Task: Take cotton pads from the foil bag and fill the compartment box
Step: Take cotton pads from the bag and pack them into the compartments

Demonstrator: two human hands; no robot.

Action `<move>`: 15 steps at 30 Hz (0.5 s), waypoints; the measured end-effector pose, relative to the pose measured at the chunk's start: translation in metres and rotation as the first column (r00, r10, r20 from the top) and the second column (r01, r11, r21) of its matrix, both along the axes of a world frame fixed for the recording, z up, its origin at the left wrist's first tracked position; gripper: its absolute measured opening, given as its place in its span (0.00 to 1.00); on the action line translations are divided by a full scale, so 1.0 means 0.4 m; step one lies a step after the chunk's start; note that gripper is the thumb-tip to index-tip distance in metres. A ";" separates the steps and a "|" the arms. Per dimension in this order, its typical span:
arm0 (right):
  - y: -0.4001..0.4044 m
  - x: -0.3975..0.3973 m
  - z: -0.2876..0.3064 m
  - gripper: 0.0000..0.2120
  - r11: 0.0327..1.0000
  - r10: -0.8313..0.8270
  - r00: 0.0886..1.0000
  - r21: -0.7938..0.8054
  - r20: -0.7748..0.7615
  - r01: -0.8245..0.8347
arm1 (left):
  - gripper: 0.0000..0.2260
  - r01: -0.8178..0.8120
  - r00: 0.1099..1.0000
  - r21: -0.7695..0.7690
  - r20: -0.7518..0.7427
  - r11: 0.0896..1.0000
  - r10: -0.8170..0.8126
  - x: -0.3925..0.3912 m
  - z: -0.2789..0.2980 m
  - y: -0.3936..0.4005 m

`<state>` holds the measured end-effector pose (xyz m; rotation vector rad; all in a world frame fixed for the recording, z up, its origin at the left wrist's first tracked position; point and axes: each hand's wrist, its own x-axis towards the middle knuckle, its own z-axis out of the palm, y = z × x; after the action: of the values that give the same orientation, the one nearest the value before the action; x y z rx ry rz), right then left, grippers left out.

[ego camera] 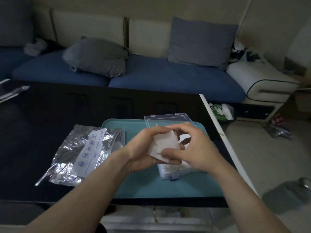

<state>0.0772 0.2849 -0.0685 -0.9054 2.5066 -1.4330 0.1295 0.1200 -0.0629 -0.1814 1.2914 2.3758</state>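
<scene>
Dim light covered a sitting room, with a blue sofa (pixel 151 76) and grey cushions (pixel 200 44) behind a black glossy counter (pixel 50 115). On the counter lay a teal tray (pixel 151 185), and on the tray stood the clear compartment box (pixel 170 172), its lid (pixel 166 119) hinged open toward the sofa. Both hands were raised just above the box and hid most of it from view. The left hand (pixel 143 148) cupped a small stack of white cotton pads (pixel 165 145) from below, its grip curled round the stack. The right hand (pixel 191 148) met it from the other side, thumb (pixel 170 152) pressed on the top pad and fingers curled over the far edge, so that both grips had hold of the same stack. White pads were already visible in the near compartments of the box, beneath the hands. The foil bag (pixel 84 153) lay flat to the left, its mouth end overlapping the tray's left edge, label strip upward, apart from both hands. Beyond the counter's right edge, bags and litter (pixel 222 111) sat on the floor.
</scene>
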 end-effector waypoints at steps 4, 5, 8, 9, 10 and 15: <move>0.026 -0.018 0.005 0.27 0.996 -0.086 0.996 0.007 -0.011 0.086 | 0.11 -0.154 0.988 -0.113 -0.013 0.982 0.153 -0.014 -0.019 0.000; 0.030 -0.024 0.003 0.23 0.995 -0.103 0.995 -0.013 0.001 0.103 | 0.09 -0.188 0.982 -0.163 -0.038 0.969 0.185 -0.017 -0.026 0.000; 0.034 -0.030 0.000 0.16 0.985 -0.130 0.982 -0.092 0.135 0.143 | 0.07 -0.274 0.961 -0.225 -0.104 0.935 0.256 -0.023 -0.043 0.006; 0.033 -0.030 -0.001 0.16 0.985 -0.123 0.974 -0.098 0.190 0.144 | 0.08 -0.310 0.950 -0.259 -0.120 0.915 0.288 -0.026 -0.050 0.008; 0.033 -0.028 -0.001 0.15 0.985 -0.113 0.965 -0.100 0.237 0.140 | 0.10 -0.346 0.938 -0.298 -0.135 0.890 0.320 -0.030 -0.056 0.011; 0.033 -0.028 0.001 0.07 0.972 -0.151 0.944 -0.130 0.292 0.195 | 0.20 -0.364 0.929 -0.290 -0.177 0.885 0.324 -0.034 -0.063 0.014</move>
<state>0.0660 0.2980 -0.0682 -0.4656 2.3344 -1.6971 0.1159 0.1256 -0.0882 -0.3960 1.8366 2.4778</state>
